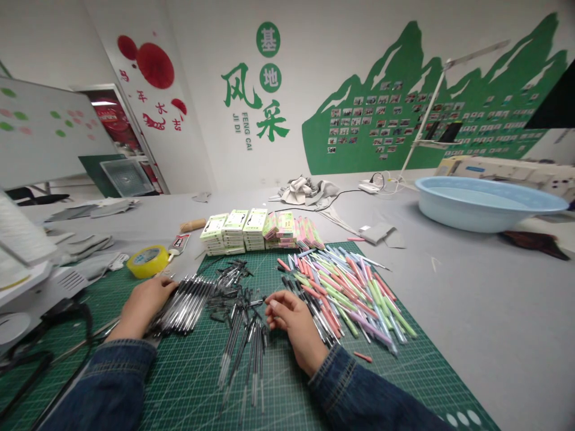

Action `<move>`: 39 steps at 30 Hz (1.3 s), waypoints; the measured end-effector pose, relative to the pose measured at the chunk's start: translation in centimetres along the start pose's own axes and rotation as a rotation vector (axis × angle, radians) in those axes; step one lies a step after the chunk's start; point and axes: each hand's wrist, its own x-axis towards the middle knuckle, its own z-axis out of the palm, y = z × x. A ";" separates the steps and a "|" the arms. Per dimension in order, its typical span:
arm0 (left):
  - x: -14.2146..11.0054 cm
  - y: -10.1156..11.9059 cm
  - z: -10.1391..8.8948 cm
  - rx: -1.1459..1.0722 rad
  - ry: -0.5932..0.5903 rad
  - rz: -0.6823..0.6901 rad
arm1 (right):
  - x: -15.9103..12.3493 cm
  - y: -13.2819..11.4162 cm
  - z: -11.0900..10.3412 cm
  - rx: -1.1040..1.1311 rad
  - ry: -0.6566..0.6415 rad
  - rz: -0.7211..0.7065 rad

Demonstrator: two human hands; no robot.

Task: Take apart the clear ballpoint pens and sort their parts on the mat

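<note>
My left hand [146, 302] is at the left end of a row of clear pens with black parts [188, 302]. Its fingers curl over the upper ends of the pens, and the fingertips are partly hidden. My right hand [291, 323] is just above the cutting mat, thumb and index finger pinched at a small black pen cap [258, 301]. Between my hands lie loose black caps [233, 272] and several dark ink refills [254, 359]. To the right of my right hand spreads a heap of pastel-coloured pens [350, 287], with black-capped pens at its near left side.
Stacked small boxes [236, 227] stand behind the green cutting mat [359, 389]. A yellow tape roll [147, 261] is at the left, near a white machine [27, 299]. Grey fabric [309, 190] lies farther back. A blue basin [485, 206] sits at the right.
</note>
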 end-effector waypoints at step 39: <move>-2.9 14.1 5.2 0.146 0.101 0.364 | 0.6 -0.2 -1.8 -0.947 0.230 -0.394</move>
